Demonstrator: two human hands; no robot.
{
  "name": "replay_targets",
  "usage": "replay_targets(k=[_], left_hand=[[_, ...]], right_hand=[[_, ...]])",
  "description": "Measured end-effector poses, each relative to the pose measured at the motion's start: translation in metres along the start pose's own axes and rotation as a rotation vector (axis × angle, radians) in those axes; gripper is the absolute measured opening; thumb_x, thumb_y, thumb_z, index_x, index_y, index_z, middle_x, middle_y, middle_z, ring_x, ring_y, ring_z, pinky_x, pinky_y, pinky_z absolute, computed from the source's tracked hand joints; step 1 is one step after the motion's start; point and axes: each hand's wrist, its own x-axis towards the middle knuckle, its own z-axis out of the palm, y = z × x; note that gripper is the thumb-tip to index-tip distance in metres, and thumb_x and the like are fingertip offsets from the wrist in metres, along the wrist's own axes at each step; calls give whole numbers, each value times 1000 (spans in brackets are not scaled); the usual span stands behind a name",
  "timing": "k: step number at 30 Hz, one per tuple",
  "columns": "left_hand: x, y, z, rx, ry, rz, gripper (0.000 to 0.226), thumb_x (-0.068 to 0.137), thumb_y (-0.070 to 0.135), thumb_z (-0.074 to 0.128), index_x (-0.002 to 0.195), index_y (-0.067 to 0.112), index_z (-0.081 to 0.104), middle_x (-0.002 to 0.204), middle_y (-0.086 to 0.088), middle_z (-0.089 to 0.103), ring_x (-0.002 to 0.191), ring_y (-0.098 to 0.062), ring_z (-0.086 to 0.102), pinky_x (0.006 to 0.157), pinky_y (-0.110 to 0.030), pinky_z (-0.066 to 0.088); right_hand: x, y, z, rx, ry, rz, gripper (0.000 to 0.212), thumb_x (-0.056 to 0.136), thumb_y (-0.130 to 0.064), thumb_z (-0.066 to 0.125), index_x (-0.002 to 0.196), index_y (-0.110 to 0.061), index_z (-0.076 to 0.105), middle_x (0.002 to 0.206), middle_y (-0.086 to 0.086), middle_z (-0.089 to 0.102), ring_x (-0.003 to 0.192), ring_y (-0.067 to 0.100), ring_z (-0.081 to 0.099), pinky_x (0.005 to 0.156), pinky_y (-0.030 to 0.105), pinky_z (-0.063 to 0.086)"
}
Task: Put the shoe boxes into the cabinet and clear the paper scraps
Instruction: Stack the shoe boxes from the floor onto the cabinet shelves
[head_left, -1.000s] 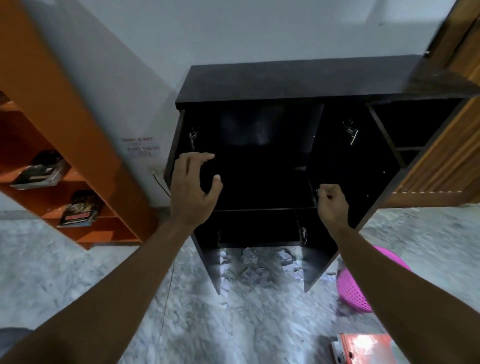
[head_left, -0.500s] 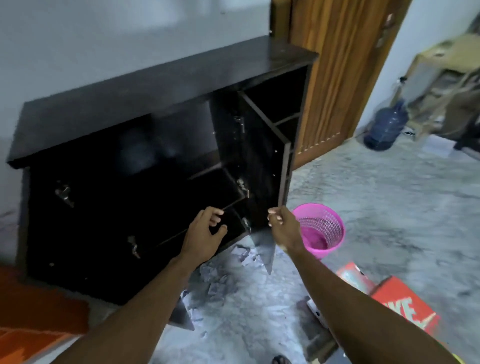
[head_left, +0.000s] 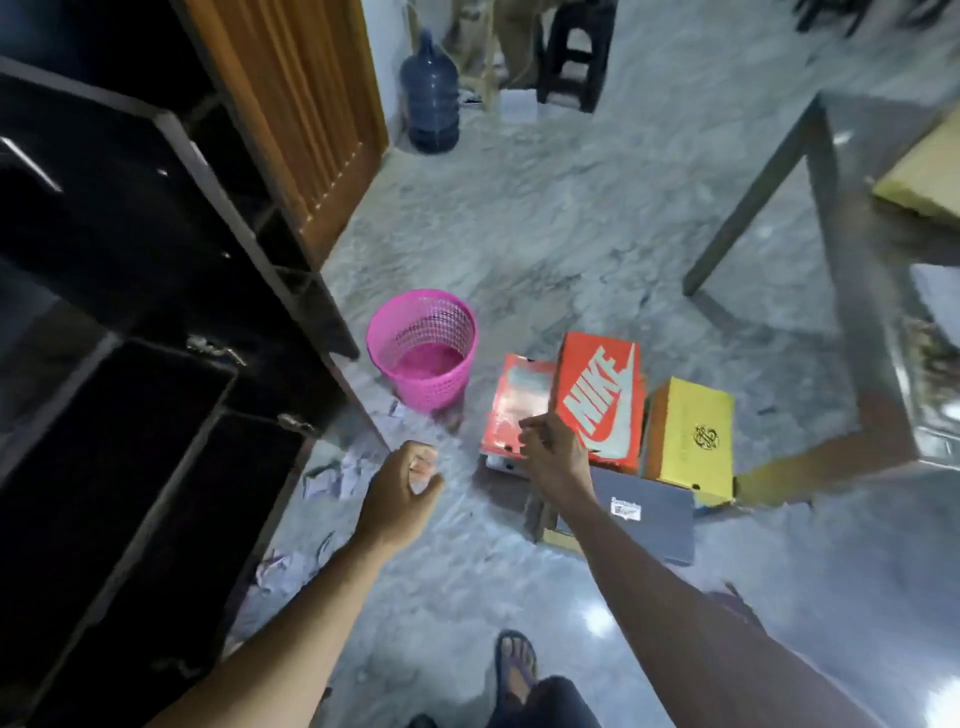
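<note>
The right hand (head_left: 553, 457), loosely curled and empty, hovers with the orange shoe box (head_left: 597, 400) at its one o'clock; the left hand (head_left: 400, 493) is fisted, empty.

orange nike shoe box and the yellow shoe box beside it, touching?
Touching: the head view shows the orange Nike shoe box and yellow shoe box pressed side by side, no floor visible between.
</note>
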Motion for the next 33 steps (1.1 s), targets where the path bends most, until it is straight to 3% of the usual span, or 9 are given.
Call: replay_targets(k=[3,9,13,16,20,25,27,30,33], left_hand=[[29,-12,59,53,-117,13,22,90,13,71,108,24,63,99,4,68,93,-11,67,77,-14,44],[73,-64,184,63,-298,33,19,93,22,70,111,23,64,102,2,70,91,-13,67,71,-16,44],[100,-122,266,77,-359,-3,21,97,19,67,117,15,64,107,-4,67,81,-1,57,60,-6,38],[122,-163,320,76,-377,-32,23,97,13,66,119,6,61,108,-11,63,80,-5,56,56,-3,38],[150,-215,390,19,-397,-41,35,94,23,71,124,14,56,118,-10,63,101,-25,64,78,-27,45],[177,-254,448,-73,-401,-17,58,96,36,69,144,14,44,131,1,48,113,-16,48,93,-27,35],[186,-266,461,-136,-426,-2,64,90,52,70,141,19,48,138,3,51,119,-14,50,98,-30,37],[194,-282,472,-205,-441,-10,88,70,75,67,142,26,51,141,3,59,127,-20,57,112,-41,41],[187,-281,473,-310,-428,-15,68,86,58,69,142,23,53,137,4,63,125,-17,58,106,-33,41]], right_hand=[[12,61,-23,-27,97,108,15,97,-24,61,107,-21,71,101,4,78,99,32,70,84,39,53],[26,217,-38,4,293,338,17,98,-20,56,105,-20,72,101,6,78,99,30,72,87,42,58],[33,325,-37,10,431,421,19,97,-16,56,109,-14,71,106,8,76,101,31,69,83,35,50],[51,398,-39,25,546,443,23,94,-25,57,112,-14,65,113,12,69,106,33,67,88,36,50],[77,477,-43,6,784,470,49,90,-44,61,127,-14,56,132,16,54,121,36,57,102,49,47],[113,555,-50,72,973,477,75,83,-57,66,144,-17,49,146,17,51,135,40,50,112,52,42],[121,570,-50,231,958,489,74,79,-61,63,138,-17,56,138,13,60,126,34,57,106,46,45],[128,581,-42,475,928,424,38,90,-47,66,108,-13,62,106,6,64,106,28,60,91,44,49],[125,588,-35,560,922,352,24,88,-44,71,84,-21,64,89,-2,63,93,22,62,96,49,54]])
